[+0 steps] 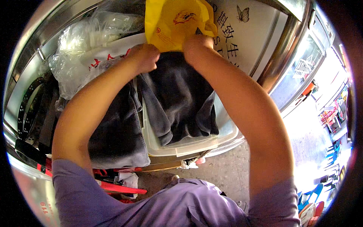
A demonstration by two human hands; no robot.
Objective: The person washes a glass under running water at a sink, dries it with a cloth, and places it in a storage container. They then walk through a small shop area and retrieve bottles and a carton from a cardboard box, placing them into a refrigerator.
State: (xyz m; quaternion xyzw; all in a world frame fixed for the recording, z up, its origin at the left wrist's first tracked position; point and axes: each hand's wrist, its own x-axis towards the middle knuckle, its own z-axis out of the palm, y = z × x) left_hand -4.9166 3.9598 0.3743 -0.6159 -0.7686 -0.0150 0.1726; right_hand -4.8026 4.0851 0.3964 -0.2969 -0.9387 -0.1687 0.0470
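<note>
A dark grey cloth (181,93) is stretched between my two hands and drapes down over a translucent plastic bin (161,151). My left hand (147,58) is closed at the cloth's upper left corner. At the upper right corner, my right hand (200,45) is bent inward with its fingers mostly hidden, and a dark tip of cloth shows just above it. Behind both hands stands a yellow bag (167,25) with red printing. Another dark cloth (119,133) with a stitched edge lies left of the bin, partly under my left forearm.
Clear plastic bags (76,42) are heaped at the upper left, beside a white bag with red writing. A metal post (279,54) rises at the right, near a panel (238,31) bearing writing and a butterfly. Red bars (122,187) and crumpled white material lie below the work surface.
</note>
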